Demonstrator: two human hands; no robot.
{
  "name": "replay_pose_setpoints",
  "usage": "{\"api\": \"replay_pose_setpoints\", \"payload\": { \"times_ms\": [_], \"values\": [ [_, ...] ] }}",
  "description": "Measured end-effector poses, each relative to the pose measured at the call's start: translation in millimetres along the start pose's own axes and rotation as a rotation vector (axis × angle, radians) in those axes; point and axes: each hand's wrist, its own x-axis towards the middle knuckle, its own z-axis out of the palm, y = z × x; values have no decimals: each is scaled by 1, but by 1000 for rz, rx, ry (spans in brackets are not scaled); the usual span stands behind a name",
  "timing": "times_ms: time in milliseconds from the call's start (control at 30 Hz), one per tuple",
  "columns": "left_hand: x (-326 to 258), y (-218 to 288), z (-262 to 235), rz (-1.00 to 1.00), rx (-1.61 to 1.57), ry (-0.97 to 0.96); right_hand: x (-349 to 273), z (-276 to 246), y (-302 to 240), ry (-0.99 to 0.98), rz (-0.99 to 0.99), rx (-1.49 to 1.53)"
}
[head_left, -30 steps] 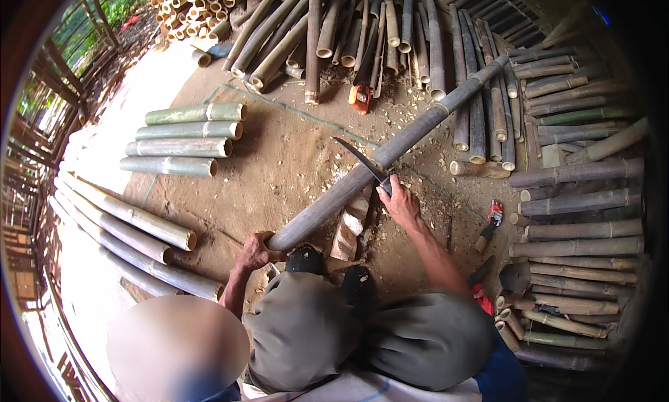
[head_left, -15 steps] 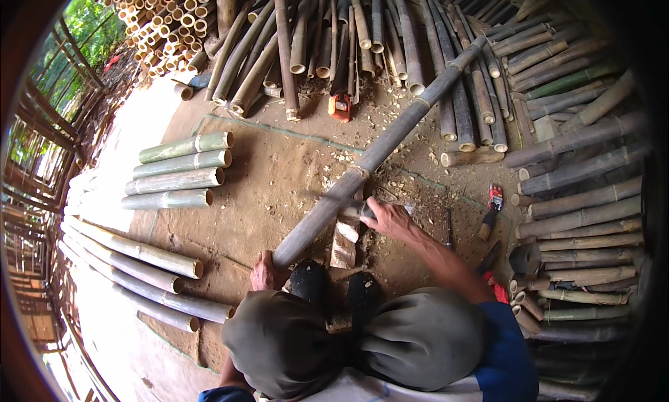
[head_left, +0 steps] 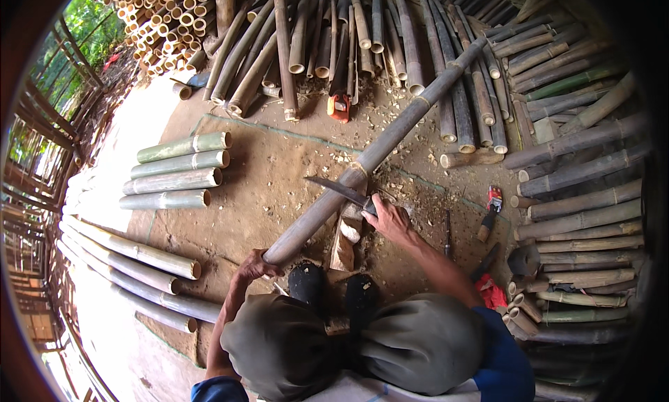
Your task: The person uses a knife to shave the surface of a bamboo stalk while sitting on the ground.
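The long bamboo pole (head_left: 369, 158) is propped aslant on a wooden block (head_left: 346, 238), and the knife (head_left: 341, 191), raised a second ago, is now laid against it, so paring seems under way. The right hand (head_left: 390, 221) is closed round the handle; the left hand (head_left: 256, 266) is clasped under the pole's near end, with cut bamboo lengths (head_left: 174, 172) lying to the left.

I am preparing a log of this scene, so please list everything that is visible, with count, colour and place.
long bamboo pole: one, grey-brown, diagonal across the middle
machete: one, dark blade, across the pole
short bamboo sections: four, green-grey, left of the pole
long bamboo poles: several, pale, lower left
bamboo stacks: many, grey, top and right
wood block: one, pale, under the pole
orange tool: one, top centre
left hand: at the pole's near end
right hand: grips the machete
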Motion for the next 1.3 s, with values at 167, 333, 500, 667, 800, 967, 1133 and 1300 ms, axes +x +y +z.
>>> {"api": "replay_pose_setpoints", "payload": {
  "times_ms": [167,333,500,667,800,967,1133,1300],
  "values": [
    [1,21,11,19,41,83,12,22,47,409,806,355],
    [-12,21,43,59,469,485,-18,43,92,348,1163,279],
    [-8,-1,26,95,487,472,-25,41,73,444,892,-49],
    [-64,74,52,4,307,163,27,-15,85,437,861,1181],
    [-65,52,94,-111,394,80,87,-3,64,507,805,1626],
    [-72,26,105,-57,215,76,93,6,44,564,891,1517],
    [-75,58,107,-62,201,160,112,-37,33,535,824,1577],
    [-27,72,148,135,199,293,119,-141,23,584,520,1523]
  ]
}}
